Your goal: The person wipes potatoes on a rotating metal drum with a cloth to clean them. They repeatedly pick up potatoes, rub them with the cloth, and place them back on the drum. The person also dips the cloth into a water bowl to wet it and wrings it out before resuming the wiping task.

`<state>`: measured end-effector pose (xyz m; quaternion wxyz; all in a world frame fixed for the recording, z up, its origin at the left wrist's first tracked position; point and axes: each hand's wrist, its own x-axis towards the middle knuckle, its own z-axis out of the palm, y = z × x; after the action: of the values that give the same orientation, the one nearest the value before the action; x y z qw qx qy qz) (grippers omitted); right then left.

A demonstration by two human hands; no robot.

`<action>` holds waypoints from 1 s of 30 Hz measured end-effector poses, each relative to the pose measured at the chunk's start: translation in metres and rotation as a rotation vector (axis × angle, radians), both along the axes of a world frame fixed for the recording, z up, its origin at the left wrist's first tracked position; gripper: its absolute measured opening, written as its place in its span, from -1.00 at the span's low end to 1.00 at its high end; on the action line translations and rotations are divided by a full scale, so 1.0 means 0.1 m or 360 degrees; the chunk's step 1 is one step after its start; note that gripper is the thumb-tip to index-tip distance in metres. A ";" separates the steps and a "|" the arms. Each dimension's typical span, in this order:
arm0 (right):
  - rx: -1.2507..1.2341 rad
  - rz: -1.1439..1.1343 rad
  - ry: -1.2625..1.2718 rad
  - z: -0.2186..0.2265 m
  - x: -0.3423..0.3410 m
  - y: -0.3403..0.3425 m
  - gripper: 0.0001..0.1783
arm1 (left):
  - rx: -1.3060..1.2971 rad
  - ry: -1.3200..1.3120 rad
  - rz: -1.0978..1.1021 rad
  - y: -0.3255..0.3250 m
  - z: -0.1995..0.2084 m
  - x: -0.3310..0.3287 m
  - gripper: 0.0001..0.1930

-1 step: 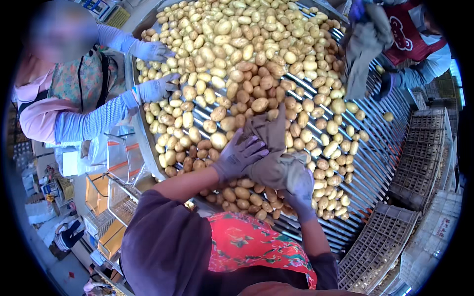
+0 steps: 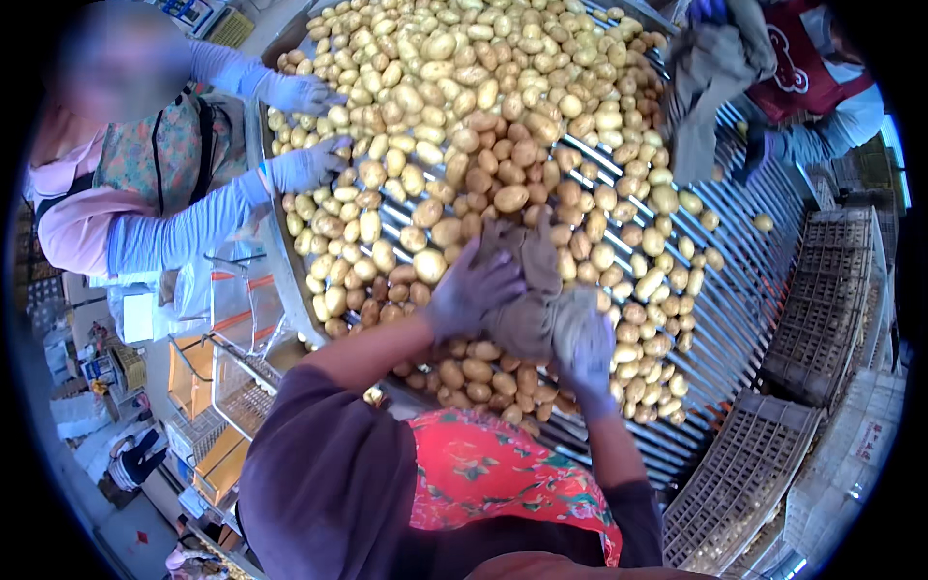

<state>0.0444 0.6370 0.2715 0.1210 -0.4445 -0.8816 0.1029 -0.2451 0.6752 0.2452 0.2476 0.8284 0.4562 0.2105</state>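
Observation:
A greyish-brown cloth is bunched between my two gloved hands, over a wide bed of potatoes. My left hand lies against the cloth's left side, its fingers stretched out and apart. On the other side, my right hand is closed around the cloth's lighter part; some of its fingers are smeared by motion. Browner potatoes are heaped just beyond the cloth, and more potatoes lie between my forearms. Whatever is under the cloth is hidden.
Metal rollers run beneath the potatoes and show at the right. At the left, a co-worker's gloved hands touch potatoes. Another person at the far right handles a grey cloth. Plastic crates line the right side; a metal rim borders the left.
The cloth has bunched up and shifted slightly between my hands. My right hand has moved a little up. At the far right, the co-worker's grey cloth has been raised slightly.

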 end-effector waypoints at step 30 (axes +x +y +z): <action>0.0168 -0.0471 0.0248 -0.17 -0.27 -0.51 -0.08 | -0.0679 0.0734 0.0816 0.29 0.96 -1.25 -0.53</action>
<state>0.0172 0.5864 0.2548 0.2261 -0.5532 -0.7986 0.0718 -0.3706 0.7037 0.3411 0.2446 0.6433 0.7251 -0.0254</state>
